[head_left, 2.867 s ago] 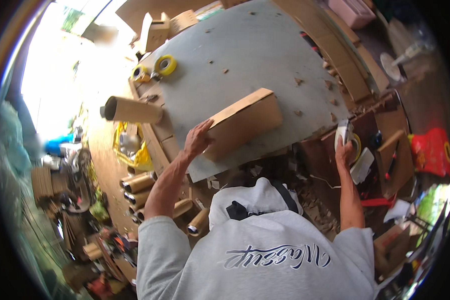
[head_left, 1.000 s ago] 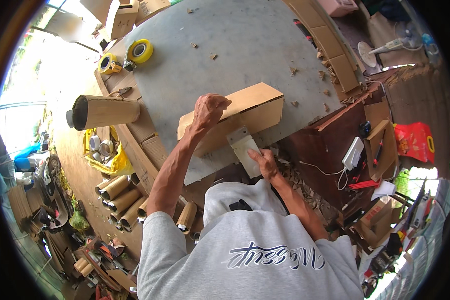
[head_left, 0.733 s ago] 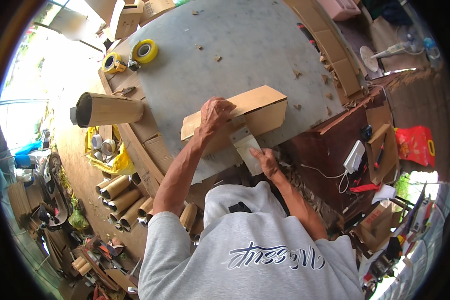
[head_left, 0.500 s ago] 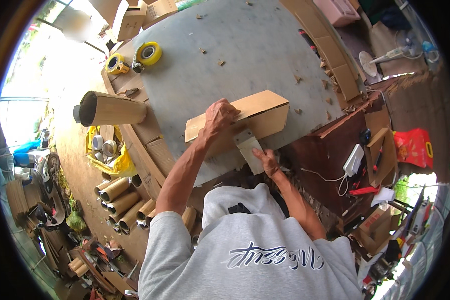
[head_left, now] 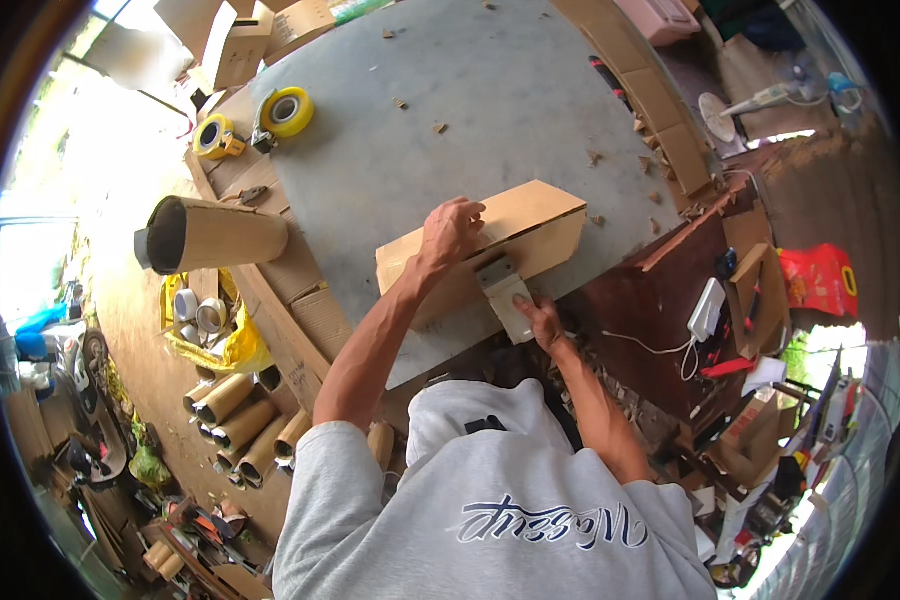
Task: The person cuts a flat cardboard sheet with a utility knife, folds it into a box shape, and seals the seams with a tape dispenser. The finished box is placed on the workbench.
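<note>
A brown cardboard box [head_left: 545, 238], long and narrow, lies slantwise near the front edge of the grey tabletop [head_left: 410, 150]. My left hand [head_left: 453, 232] is on its upper side, fingers bent over the middle; the fingertips are partly hidden. In my right hand [head_left: 542, 322] is a flat pale tool [head_left: 508, 308] with a grey metal end. The thumb lies along its face, and the metal end meets or nearly meets the box's near side. Whether it touches cannot be made out.
Two yellow tape rolls [head_left: 287, 112] sit at the table's far left, above a cardboard tube [head_left: 220, 233]. Cardboard scraps [head_left: 596, 158] dot the tabletop. A red-and-black tool [head_left: 610, 82] lies by a cardboard strip at right. A white power strip [head_left: 707, 308] with a cable is farther right.
The box has shifted slightly to the right, and both hands with it. The fingers of my left hand look a little less tightly curled. My right hand keeps the pale tool.
</note>
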{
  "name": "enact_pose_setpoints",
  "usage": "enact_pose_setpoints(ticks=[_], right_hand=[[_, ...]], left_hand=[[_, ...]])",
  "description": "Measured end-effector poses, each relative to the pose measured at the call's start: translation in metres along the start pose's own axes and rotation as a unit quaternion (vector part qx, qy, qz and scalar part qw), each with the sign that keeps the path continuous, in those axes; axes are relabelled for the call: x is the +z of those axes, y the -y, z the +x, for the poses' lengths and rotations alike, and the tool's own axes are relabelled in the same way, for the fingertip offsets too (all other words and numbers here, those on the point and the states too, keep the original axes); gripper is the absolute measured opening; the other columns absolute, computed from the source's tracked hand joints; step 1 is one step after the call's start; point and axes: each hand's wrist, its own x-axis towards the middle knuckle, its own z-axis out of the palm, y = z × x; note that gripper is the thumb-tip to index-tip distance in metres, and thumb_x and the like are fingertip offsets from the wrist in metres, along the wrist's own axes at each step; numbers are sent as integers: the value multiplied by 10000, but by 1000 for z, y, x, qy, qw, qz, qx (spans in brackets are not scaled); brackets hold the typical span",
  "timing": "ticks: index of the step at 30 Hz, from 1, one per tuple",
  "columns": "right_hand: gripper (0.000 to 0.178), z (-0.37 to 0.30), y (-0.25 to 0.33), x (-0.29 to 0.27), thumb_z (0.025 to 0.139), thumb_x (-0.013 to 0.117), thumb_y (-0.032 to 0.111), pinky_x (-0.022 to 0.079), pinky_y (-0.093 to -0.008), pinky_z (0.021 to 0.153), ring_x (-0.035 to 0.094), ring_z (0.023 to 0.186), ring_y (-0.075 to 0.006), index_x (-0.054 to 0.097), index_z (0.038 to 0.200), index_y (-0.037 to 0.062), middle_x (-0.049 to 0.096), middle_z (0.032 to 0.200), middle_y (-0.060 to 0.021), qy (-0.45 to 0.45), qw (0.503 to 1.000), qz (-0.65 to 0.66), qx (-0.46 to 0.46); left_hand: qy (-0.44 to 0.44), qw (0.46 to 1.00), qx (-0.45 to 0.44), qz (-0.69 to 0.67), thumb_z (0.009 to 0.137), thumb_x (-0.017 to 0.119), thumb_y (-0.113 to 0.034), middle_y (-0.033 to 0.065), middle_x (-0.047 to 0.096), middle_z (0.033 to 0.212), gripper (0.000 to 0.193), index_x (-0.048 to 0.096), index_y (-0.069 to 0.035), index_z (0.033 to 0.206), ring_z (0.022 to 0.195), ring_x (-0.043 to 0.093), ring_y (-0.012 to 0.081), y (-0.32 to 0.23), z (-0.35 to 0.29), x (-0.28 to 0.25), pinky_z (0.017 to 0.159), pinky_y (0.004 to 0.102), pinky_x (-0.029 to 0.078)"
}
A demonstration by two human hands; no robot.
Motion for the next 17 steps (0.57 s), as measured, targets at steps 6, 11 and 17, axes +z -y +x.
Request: enact_pose_setpoints(ticks=[6,11,17], right_hand=[[458,-6,20,10,927,686,401,480,-310,765,584,827,-115,739,1019,-44,690,902,-18,-5,1000,16,26],[565,5,-6,-13,914,707,466,498,-343,810,609,873,-186,704,1056,-80,701,978,-102,-13,995,-90,38],[646,19,-58,-24,900,700,557,463,-378,918,597,1034,-230,685,1136,-44,654,1133,-214,-13,983,-178,35]], left_hand=[[44,993,106,-29,979,631,-203,213,628,1384,430,622,-10,1363,1325,568,370,-19,-56,-8,1128,419,454],[76,987,105,98,992,612,-272,243,581,1431,527,536,11,1431,1347,543,383,-16,-47,-8,1155,429,428],[170,967,-58,182,998,605,-356,266,588,1409,538,549,-23,1417,1315,568,380,-54,-71,-14,1124,442,441]])
